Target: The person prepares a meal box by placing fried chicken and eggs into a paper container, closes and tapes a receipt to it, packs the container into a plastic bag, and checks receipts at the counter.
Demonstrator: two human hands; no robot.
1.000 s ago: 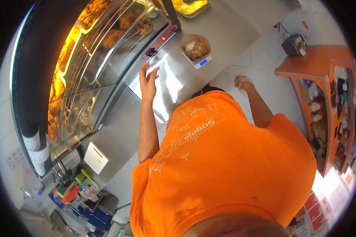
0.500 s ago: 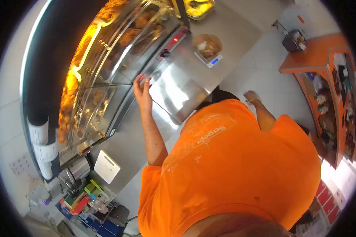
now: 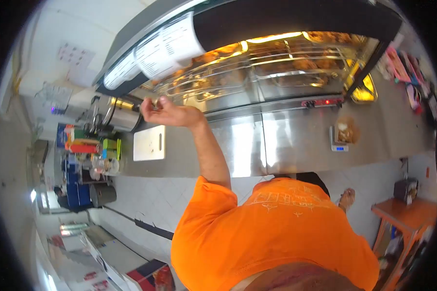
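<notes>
While the food box sits on the digital scale, presumably for weighing, your left hand hovers loosely open by the food warmer, your right hand too small to tell.

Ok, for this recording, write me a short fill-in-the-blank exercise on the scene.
1. The person's shirt is coloured ____.
2. The cutting board is coloured ____.
3. The brown container sits on a digital ____.
4. The hand nearer the display case is the ____ one.

Missing words: orange; white; scale; left.
</notes>
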